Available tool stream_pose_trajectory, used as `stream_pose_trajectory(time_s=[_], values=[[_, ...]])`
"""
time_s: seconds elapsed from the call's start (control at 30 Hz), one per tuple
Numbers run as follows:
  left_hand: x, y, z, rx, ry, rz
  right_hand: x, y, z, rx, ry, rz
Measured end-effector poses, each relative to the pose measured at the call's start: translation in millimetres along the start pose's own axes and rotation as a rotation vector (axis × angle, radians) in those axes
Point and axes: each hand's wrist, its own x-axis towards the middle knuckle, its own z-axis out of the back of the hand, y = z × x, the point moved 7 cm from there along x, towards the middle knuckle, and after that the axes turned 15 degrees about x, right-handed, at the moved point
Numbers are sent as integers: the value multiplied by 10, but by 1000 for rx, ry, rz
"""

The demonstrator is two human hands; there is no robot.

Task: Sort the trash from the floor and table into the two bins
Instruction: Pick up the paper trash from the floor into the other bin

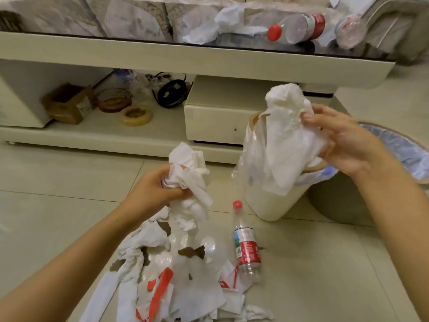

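My left hand [157, 189] grips a wad of crumpled white tissue [188, 173] above a floor pile of tissues and red-and-white wrappers [176, 275]. My right hand [343, 145] pinches another bunch of white tissue [287, 131] over the small cream bin [269, 205], which has a plastic liner. A grey bin with a bluish liner [399, 149] stands to its right. A clear bottle with a red cap and label [245, 242] lies on the floor beside the pile. On the table lie more tissue [222, 22] and two plastic bottles [294, 27], [350, 31].
A low cream table [162, 56] spans the back, with a drawer block [216, 117] behind the cream bin. Its lower shelf holds a cardboard box [67, 103], a tape roll [135, 115], a basket and a black coiled item. Tiled floor lies to the left and right.
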Motion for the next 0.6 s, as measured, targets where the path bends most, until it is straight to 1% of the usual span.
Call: stream_pose_trajectory(time_s=[0.07, 0.17, 0.2, 0.27, 0.33, 0.4, 0.5, 0.6], values=[[22, -52, -30, -17, -5, -7, 83, 360, 129, 75, -44, 96], [39, -83, -72, -40, -10, -2, 244, 731, 250, 188, -34, 179], [46, -74, -87, -43, -6, 3, 306, 791, 283, 195, -45, 194], [60, -65, -118, -33, 3, 7, 425, 823, 391, 143, -126, 234], [64, -59, -136, -18, -6, 13, 539, 741, 565, 71, -254, 272], [63, -61, -142, -13, -11, 17, 616, 569, 715, 18, -342, 292], [57, -51, -137, -5, -8, 24, 706, 189, 849, -89, -401, 218], [39, -37, -126, 9, -11, 28, 741, -134, 999, -113, -471, 133]])
